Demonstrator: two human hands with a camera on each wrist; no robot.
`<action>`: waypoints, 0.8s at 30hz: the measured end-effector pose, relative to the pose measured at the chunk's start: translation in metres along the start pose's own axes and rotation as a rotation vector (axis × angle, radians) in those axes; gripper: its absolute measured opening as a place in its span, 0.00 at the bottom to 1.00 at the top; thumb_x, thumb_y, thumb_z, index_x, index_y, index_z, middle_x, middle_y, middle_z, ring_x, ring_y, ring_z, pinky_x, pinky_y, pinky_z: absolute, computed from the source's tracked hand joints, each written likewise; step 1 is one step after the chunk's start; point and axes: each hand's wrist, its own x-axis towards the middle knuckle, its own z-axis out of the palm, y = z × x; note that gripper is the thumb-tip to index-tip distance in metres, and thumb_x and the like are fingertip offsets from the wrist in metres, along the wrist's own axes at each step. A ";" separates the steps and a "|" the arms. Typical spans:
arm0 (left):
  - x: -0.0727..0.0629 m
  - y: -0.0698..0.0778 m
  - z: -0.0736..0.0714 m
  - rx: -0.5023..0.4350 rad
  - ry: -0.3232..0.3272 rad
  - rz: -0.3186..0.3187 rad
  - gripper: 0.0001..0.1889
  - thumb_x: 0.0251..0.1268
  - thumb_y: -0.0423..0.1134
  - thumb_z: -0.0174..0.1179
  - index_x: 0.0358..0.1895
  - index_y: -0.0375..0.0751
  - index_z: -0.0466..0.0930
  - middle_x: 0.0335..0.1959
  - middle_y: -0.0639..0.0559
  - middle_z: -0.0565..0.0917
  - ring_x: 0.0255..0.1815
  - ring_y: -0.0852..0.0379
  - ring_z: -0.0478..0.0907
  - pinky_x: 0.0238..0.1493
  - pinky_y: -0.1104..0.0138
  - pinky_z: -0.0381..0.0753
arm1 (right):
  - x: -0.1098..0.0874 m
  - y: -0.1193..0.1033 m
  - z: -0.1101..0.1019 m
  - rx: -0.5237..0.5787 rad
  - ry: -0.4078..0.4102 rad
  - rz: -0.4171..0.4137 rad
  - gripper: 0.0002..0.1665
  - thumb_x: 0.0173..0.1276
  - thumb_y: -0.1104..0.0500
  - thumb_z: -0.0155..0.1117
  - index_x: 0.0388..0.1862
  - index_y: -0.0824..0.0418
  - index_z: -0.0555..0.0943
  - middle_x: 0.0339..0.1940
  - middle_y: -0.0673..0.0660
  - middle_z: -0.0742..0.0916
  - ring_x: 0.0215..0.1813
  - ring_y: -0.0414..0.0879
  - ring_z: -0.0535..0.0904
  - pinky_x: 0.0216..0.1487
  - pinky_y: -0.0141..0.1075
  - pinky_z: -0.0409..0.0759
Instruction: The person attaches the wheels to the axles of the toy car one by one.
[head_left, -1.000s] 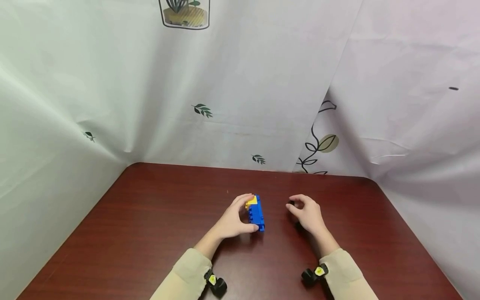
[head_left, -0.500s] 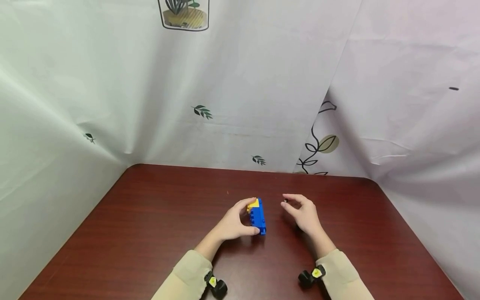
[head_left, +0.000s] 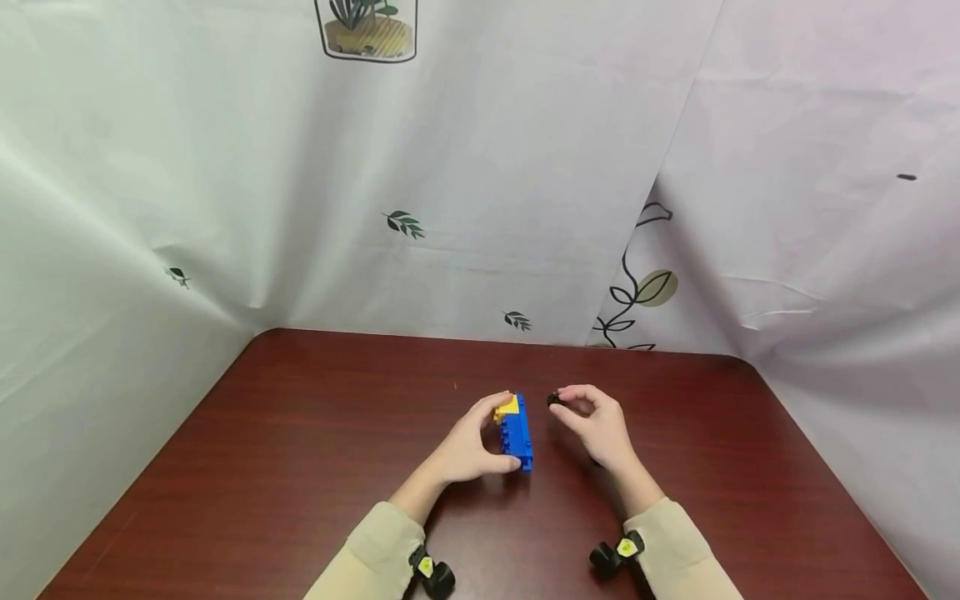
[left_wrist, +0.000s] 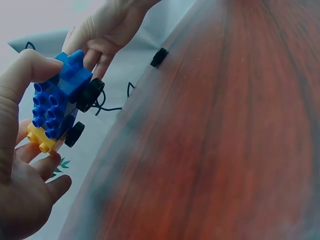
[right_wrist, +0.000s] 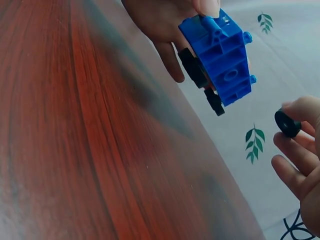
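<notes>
My left hand [head_left: 467, 446] holds a toy car [head_left: 516, 437] by its two ends between thumb and fingers. The car has a studded blue body with a yellow brick [left_wrist: 40, 139] at one end. Two black wheels [right_wrist: 192, 67] sit along one side of it. On the opposite side, facing my right hand, two bare blue axle pegs [right_wrist: 247, 37] stick out. A loose black wheel [right_wrist: 287, 123] is pinched between the thumb and fingertips of my right hand [head_left: 600, 427], a short gap to the right of the car.
A small black piece [left_wrist: 159, 57] lies on the reddish-brown table [head_left: 337, 417], close to my right hand. Pale printed sheeting [head_left: 480, 167] hangs behind and along the sides of the table. Each sleeve carries a black wrist camera [head_left: 435, 577].
My right hand has moved left with the wheel, narrowing the gap to the car. The car in my left hand has shifted slightly toward me.
</notes>
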 end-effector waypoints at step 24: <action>-0.001 0.005 0.006 0.002 -0.053 -0.024 0.52 0.45 0.50 0.71 0.73 0.42 0.52 0.72 0.50 0.61 0.70 0.53 0.63 0.69 0.55 0.65 | -0.009 -0.013 0.019 -0.073 -0.036 -0.086 0.11 0.58 0.64 0.70 0.40 0.65 0.83 0.46 0.61 0.87 0.45 0.50 0.84 0.46 0.29 0.82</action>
